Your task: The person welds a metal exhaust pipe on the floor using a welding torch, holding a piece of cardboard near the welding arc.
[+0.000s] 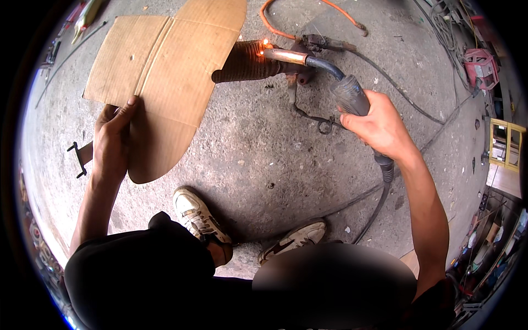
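Observation:
My left hand (111, 140) is closed on the lower edge of a creased piece of cardboard (170, 71), its thumb pressed on the face. Wrapped round the dark handle of a welding torch (289, 56) is my right hand (380, 124). The torch's copper nozzle points left, its tip at the upper side of a rusty, ribbed metal cylinder (250, 63). Small orange glowing spots show around that tip. The cardboard's right edge hides part of the cylinder. A dark metal piece with a crossbar (81, 158) shows beside my left wrist.
On the concrete floor (264, 148) lie an orange hose (268, 22), a clamp with its cable (324, 43), and the torch lead (379, 209). A red machine (481, 69) and a yellow frame (507, 144) stand at the right. My shoes (201, 217) are below the work.

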`<state>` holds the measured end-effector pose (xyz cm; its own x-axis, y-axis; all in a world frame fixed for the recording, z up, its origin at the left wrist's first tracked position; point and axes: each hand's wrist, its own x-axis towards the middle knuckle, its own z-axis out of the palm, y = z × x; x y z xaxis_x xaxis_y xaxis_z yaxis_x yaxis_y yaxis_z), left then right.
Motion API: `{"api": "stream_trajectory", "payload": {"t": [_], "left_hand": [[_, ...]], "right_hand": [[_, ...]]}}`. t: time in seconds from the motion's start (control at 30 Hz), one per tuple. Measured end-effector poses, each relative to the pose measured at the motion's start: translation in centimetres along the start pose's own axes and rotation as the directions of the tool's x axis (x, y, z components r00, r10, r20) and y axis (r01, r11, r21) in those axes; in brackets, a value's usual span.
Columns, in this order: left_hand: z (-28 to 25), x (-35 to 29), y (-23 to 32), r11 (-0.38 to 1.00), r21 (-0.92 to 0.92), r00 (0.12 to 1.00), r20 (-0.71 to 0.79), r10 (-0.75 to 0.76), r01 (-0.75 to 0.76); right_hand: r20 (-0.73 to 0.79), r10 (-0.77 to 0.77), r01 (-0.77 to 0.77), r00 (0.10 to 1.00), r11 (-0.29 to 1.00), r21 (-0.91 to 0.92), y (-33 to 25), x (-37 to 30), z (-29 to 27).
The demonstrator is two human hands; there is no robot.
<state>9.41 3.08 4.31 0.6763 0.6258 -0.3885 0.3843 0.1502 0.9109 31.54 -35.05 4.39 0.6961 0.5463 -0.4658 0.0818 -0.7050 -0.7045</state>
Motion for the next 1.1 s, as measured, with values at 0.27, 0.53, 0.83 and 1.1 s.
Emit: {"api": "stream_trajectory", "payload": {"t": [0.27, 0.53, 0.83, 1.1], "left_hand": [[-0.2, 0.2, -0.2, 0.999, 0.028, 0.999, 0.009, -0.043, 0.043], [0.7, -0.3, 0.1, 0.998, 0.029, 0.998, 0.037, -0.056, 0.054], [0.6, -0.3, 0.0, 0.993, 0.074, 0.989, 0.116, -0.096, 0.088], [-0.9, 0.4, -0.6, 0.997, 0.044, 0.994, 0.082, -0.069, 0.065]], "right_hand": [[0.008, 0.02, -0.02, 1.0, 1.0, 0.003, -0.1, 0.0, 0.1], [0.011, 0.022, -0.022, 1.0, 0.999, -0.026, -0.2, 0.1, 0.2], [0.017, 0.017, -0.017, 1.0, 1.0, -0.006, -0.7, 0.1, 0.2], [0.0, 0.019, -0.019, 1.0, 1.0, -0.003, 0.0, 0.2, -0.1]]}}
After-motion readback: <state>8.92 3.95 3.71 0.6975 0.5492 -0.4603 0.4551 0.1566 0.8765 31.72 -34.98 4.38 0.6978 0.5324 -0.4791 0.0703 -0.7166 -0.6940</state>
